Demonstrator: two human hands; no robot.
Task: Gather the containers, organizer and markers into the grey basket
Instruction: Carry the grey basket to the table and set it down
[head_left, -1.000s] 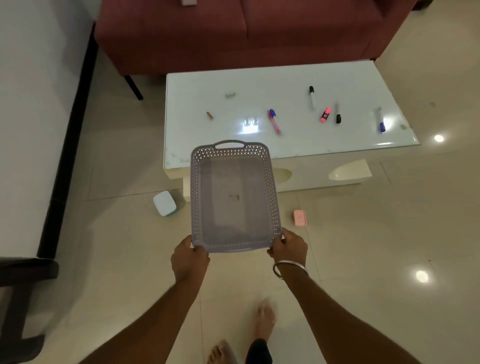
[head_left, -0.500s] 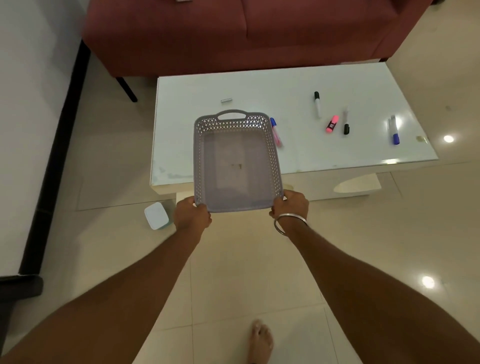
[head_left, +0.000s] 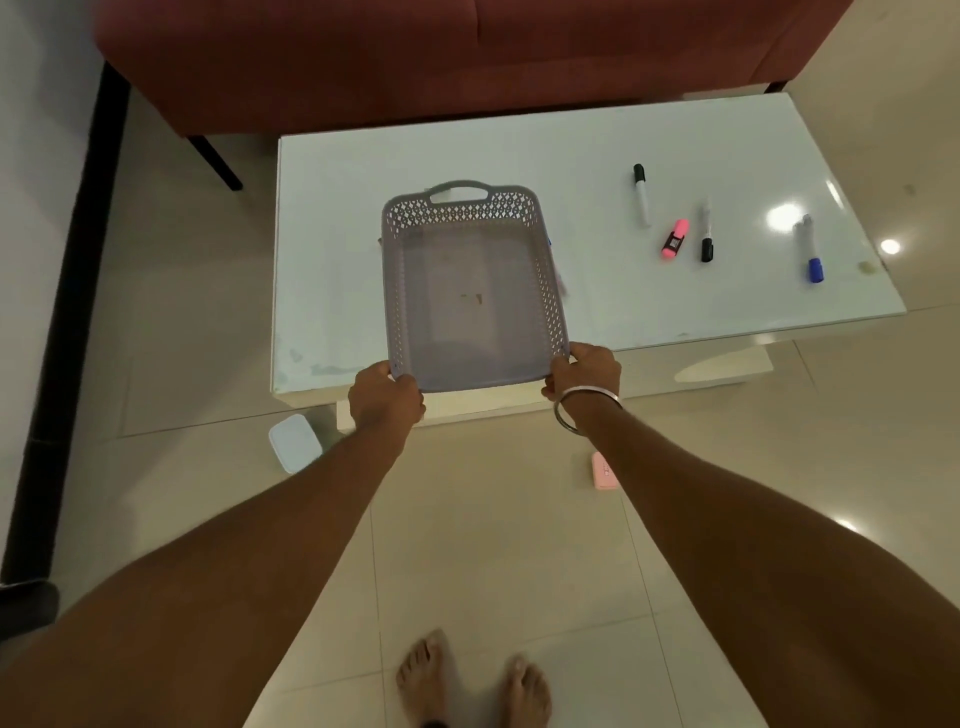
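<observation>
I hold the empty grey basket (head_left: 470, 291) over the white table (head_left: 623, 156), my left hand (head_left: 383, 397) on its near left corner and my right hand (head_left: 584, 371) on its near right corner. To the right of the basket lie a black-capped marker (head_left: 642, 195), a pink highlighter (head_left: 675, 239), a second black-capped marker (head_left: 706, 231) and a blue-capped marker (head_left: 810, 250). On the floor by the table's near edge are a white container (head_left: 295, 442) and a small pink container (head_left: 604, 471). The basket hides whatever is beneath it.
A red sofa (head_left: 415, 52) stands behind the table. A white wall with a black skirting (head_left: 67, 322) runs along the left. My bare feet (head_left: 470, 680) stand on the beige tiled floor.
I stepped toward the table and carried the basket forward from above the floor to over the table top. It now covers the pink-and-blue marker and the small items at the table's left middle.
</observation>
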